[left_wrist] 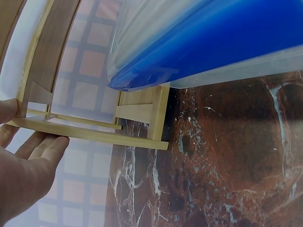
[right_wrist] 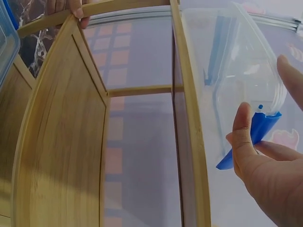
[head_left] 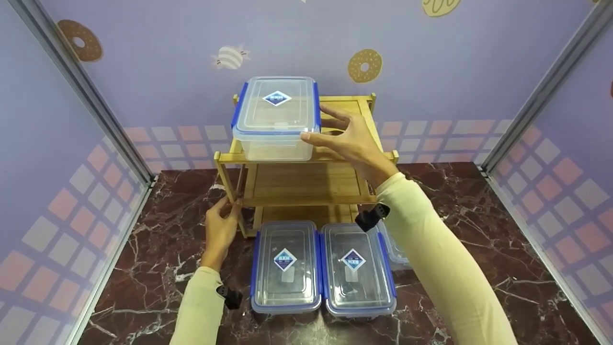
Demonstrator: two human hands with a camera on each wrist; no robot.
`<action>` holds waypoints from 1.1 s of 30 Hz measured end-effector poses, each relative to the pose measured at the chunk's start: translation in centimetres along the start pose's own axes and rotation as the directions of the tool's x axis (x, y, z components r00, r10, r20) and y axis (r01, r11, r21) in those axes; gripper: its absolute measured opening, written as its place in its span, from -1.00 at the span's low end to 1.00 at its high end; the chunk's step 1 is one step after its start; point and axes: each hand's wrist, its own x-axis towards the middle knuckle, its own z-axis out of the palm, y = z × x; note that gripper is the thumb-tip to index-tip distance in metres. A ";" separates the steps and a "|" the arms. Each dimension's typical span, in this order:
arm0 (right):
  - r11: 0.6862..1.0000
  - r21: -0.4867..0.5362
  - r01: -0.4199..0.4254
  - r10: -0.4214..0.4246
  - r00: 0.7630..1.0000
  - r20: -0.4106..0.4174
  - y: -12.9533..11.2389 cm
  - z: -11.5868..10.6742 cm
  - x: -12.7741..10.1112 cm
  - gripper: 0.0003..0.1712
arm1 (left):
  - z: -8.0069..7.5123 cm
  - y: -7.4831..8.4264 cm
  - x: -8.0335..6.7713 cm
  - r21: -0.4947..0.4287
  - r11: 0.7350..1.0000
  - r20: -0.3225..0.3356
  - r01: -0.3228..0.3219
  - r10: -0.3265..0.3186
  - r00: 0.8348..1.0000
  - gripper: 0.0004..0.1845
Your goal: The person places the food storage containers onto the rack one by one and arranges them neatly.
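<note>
— While our right hand reaches up to the top tier of the bamboo rack, where do its fingers lie?

— They are spread and nearly straight at the near right corner of the clear container that stands on that tier. In the right wrist view the thumb rests by the blue clasp, and the other fingers lie close along the lid's edge — loosely apart, clamped on nothing.

— And our left hand?

— Low on the left, wrist bent back, it holds the rack's front left post. In the left wrist view the thumb sits on one side of the wood and the fingers on the other, so we pinch the post between them.

— Where does the container sit on the rack?

— On the left half of the top tier, upright, lid on, its blue-rimmed lid bearing a diamond label. The tier below it is bare bamboo.

— What do we work on?

— A dark red marble counter with white veins. Two more lidded containers lie side by side just in front of the rack, touching, and the edge of another shows behind our right sleeve. Around us stand lilac walls printed with doughnuts and sweets above a band of pink and white tiles, with metal strips in the corners.
</note>
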 end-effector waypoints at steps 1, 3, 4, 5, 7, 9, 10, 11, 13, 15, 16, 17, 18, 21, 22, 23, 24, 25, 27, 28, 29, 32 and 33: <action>1.000 0.007 0.006 -0.006 1.000 -0.002 0.1 0.1 0.1 0.04 | 0.0 0.0 0.0 0.000 1.000 0.002 0.000 0.000 1.000 -0.61; 1.000 0.029 0.008 -0.008 1.000 0.000 0.3 0.2 0.1 0.03 | -0.1 0.1 0.0 -0.001 1.000 0.006 0.004 -0.004 1.000 -0.60; 0.999 0.040 0.008 -0.008 1.000 0.001 0.4 0.3 0.1 0.02 | -0.1 0.1 0.0 -0.002 1.000 0.008 0.006 -0.006 1.000 -0.60; 0.998 0.056 0.008 -0.008 1.000 0.002 0.4 0.4 0.1 0.01 | -0.1 0.1 0.0 -0.001 1.000 0.009 0.008 -0.008 1.000 -0.60; 0.997 0.078 0.007 -0.007 1.000 0.001 0.5 0.5 0.1 0.01 | 0.0 0.1 0.1 -0.003 1.000 0.010 0.010 -0.009 1.000 -0.59; 0.996 0.089 0.007 -0.007 1.000 0.001 0.5 0.7 0.1 -0.01 | 0.0 0.0 0.1 -0.006 1.000 0.010 0.008 -0.008 1.000 -0.59; 0.996 0.089 0.008 -0.008 1.000 0.000 0.5 0.7 0.1 -0.02 | 0.0 0.0 0.1 -0.008 1.000 0.010 0.007 -0.007 1.000 -0.59; 0.996 0.089 0.011 -0.011 1.000 0.001 0.5 0.7 0.1 -0.03 | 0.0 0.0 0.1 -0.011 1.000 0.011 0.005 -0.005 1.000 -0.59; 0.997 0.074 0.020 -0.020 1.000 -0.002 0.6 0.8 0.1 -0.05 | 0.0 0.0 0.1 -0.023 1.000 0.012 0.003 -0.002 1.000 -0.59; 0.997 0.071 0.035 -0.034 0.999 -0.003 0.7 0.8 0.1 -0.08 | 0.0 0.0 0.1 -0.026 1.000 0.018 0.006 -0.005 1.000 -0.59; 0.997 0.071 0.039 -0.039 0.999 -0.005 0.7 0.9 0.1 -0.09 | 0.0 0.0 0.1 -0.027 1.000 0.017 0.006 -0.006 1.000 -0.60; 0.997 0.070 0.044 -0.043 0.999 -0.006 0.7 0.9 0.1 -0.09 | 0.0 0.0 0.1 -0.028 1.000 0.015 0.007 -0.006 1.000 -0.60; 0.996 0.072 0.046 -0.045 0.999 -0.007 0.7 0.9 0.1 -0.10 | 0.0 0.0 0.1 -0.028 1.000 0.013 0.007 -0.007 1.000 -0.60; 0.994 0.097 0.045 -0.044 0.999 -0.014 0.7 0.9 -0.1 -0.12 | 0.1 -0.1 0.1 -0.027 1.000 0.000 0.003 -0.003 1.000 -0.61; 0.994 0.099 0.044 -0.043 0.999 -0.016 0.7 0.9 -0.2 -0.12 | 0.1 -0.1 0.1 -0.027 1.000 -0.005 0.002 -0.002 1.000 -0.62; 0.994 0.100 0.046 -0.044 0.999 -0.016 0.7 0.9 -0.3 -0.13 | 0.2 -0.2 0.1 -0.026 1.000 -0.008 0.001 -0.001 1.000 -0.62; 0.994 0.101 0.048 -0.047 0.999 -0.015 0.7 0.9 -0.4 -0.13 | 0.2 -0.2 0.1 -0.026 1.000 -0.010 0.002 -0.002 1.000 -0.62; 0.993 0.104 0.049 -0.048 0.999 -0.014 0.7 0.8 -0.6 -0.13 | 0.2 -0.2 0.1 -0.025 1.000 -0.012 0.005 -0.005 1.000 -0.63; 0.995 0.090 0.051 -0.050 0.999 -0.014 0.8 0.8 -1.0 -0.11 | 0.2 -0.2 0.1 -0.023 1.000 -0.018 0.013 -0.013 1.000 -0.63; 0.995 0.082 0.049 -0.048 0.999 -0.017 0.8 0.8 -1.2 -0.10 | 0.2 -0.2 0.1 -0.025 1.000 -0.016 0.014 -0.015 1.000 -0.63; 0.997 0.068 0.047 -0.046 0.999 -0.019 0.7 0.7 -1.4 -0.09 | 0.2 -0.2 0.1 -0.025 1.000 -0.017 0.015 -0.016 1.000 -0.63; 0.999 0.020 0.043 -0.042 0.999 -0.033 0.6 0.5 -2.1 -0.09 | 0.2 -0.1 0.2 -0.029 0.999 -0.015 0.015 -0.015 1.000 -0.62; 0.999 0.010 0.045 -0.044 0.998 -0.034 0.6 0.4 -2.4 -0.10 | 0.2 -0.1 0.2 -0.028 0.999 -0.014 0.015 -0.015 1.000 -0.61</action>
